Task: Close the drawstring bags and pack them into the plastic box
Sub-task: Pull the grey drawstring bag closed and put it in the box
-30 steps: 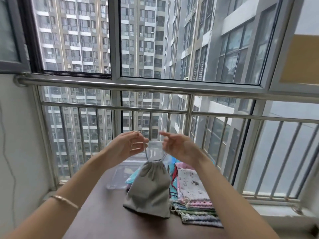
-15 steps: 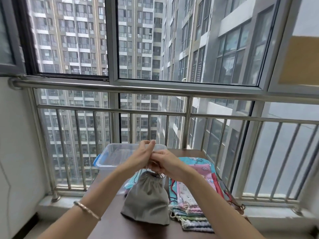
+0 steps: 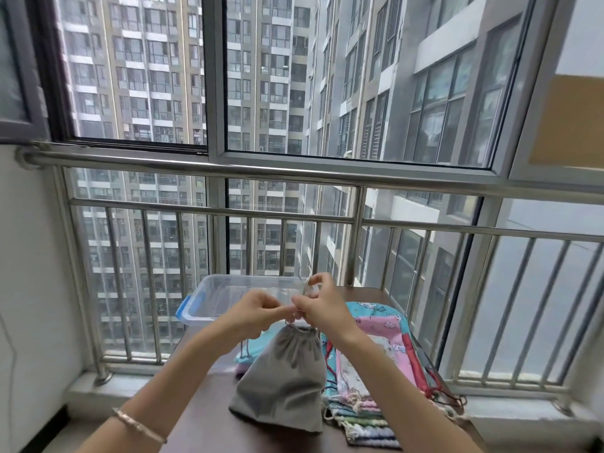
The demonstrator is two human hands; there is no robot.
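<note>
A grey drawstring bag [image 3: 283, 377] hangs with its bottom resting on the dark table [image 3: 209, 420], its mouth gathered tight. My left hand [image 3: 253, 313] and my right hand [image 3: 318, 304] meet just above the mouth, and each pinches the bag's thin drawstring. A clear plastic box [image 3: 209, 300] with a blue latch stands behind my hands, at the table's far left. To the right lies a pile of patterned drawstring bags [image 3: 379, 364] in pink, turquoise and pastel colours.
A steel railing [image 3: 294, 173] and glass windows close off the space right behind the table. A white wall [image 3: 29, 289] is on the left. Cords from the bag pile trail off the table's right edge [image 3: 447, 400].
My hands came together from apart and dropped to the bag's mouth, drawing the strings in. The view has tilted down, so the whole box now shows.
</note>
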